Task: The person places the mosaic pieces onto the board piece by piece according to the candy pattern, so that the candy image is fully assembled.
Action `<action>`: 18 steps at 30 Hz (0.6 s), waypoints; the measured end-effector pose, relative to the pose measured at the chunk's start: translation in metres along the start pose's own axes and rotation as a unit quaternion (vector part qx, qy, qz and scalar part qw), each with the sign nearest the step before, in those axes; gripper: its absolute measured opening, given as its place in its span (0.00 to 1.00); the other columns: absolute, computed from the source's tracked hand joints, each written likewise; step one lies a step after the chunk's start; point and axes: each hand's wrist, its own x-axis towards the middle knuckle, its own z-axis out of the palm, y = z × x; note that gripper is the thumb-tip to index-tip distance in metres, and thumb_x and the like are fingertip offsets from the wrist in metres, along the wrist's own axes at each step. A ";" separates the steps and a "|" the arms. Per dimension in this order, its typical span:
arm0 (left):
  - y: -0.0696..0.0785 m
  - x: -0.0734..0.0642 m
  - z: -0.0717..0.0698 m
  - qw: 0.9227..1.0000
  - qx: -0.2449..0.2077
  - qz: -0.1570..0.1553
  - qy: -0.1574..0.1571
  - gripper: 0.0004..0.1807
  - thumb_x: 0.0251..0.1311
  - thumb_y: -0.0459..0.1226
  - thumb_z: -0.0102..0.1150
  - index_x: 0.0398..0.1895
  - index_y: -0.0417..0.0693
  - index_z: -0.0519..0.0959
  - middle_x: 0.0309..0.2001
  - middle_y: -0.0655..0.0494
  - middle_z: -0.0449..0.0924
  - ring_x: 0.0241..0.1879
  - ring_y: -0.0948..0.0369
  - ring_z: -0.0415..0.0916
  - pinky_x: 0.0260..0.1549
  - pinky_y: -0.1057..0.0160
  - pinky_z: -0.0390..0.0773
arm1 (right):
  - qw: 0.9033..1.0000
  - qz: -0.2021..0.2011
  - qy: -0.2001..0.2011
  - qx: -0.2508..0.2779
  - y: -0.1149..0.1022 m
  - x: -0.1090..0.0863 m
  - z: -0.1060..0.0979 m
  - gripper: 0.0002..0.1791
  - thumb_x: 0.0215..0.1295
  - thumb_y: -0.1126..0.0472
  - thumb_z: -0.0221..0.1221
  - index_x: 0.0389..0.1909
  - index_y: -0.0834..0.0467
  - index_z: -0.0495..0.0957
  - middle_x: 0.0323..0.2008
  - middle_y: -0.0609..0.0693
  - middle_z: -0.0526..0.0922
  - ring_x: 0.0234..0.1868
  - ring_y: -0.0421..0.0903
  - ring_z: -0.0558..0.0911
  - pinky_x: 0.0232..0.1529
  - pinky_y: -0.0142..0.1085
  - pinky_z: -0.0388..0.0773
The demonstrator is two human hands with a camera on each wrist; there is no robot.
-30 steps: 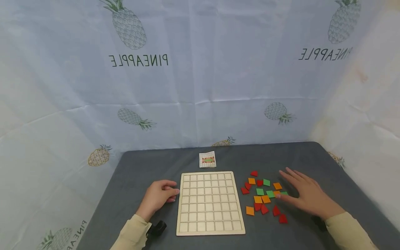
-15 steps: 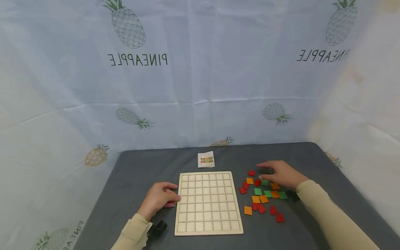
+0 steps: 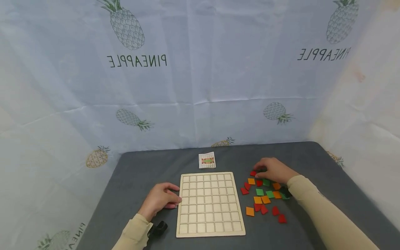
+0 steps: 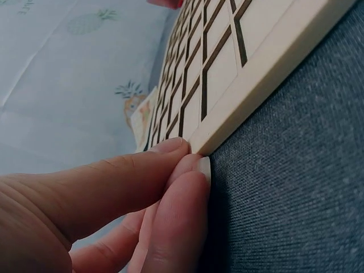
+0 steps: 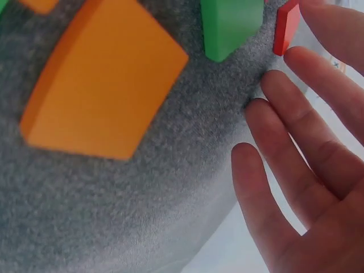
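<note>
At left edge of grid board | left hand curled, touching it, cannot tell if pinching || off its far-right corner | right hand arched, fingers spread beside red tile

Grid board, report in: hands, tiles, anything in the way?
Left hand at left edge of grid board. Right hand at far red tile, grip unclear. Board bare; other tiles crowd nearby.

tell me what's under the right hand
Around the right hand, a green piece and an orange piece show at its near edge, a red piece at its left; anything directly beneath it is covered from view.
</note>
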 end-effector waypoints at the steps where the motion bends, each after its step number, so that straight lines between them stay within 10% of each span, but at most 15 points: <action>1: -0.001 0.000 -0.001 1.000 -0.001 0.000 -0.003 0.28 0.55 0.29 0.80 0.60 0.36 0.83 0.37 0.46 0.90 0.32 0.56 0.90 0.35 0.57 0.93 | 1.000 -0.002 0.000 -0.001 -0.001 0.001 0.001 0.15 0.70 0.50 0.73 0.54 0.50 0.90 0.49 0.45 0.88 0.50 0.47 0.86 0.54 0.50 0.89; 18: -0.001 0.005 -0.001 1.000 0.003 -0.004 -0.007 0.28 0.54 0.29 0.82 0.59 0.36 0.83 0.37 0.45 0.89 0.31 0.57 0.90 0.34 0.58 0.93 | 0.997 0.042 0.049 0.031 -0.020 -0.002 0.014 0.09 0.69 0.57 0.74 0.47 0.52 0.91 0.48 0.50 0.88 0.50 0.51 0.86 0.53 0.52 0.89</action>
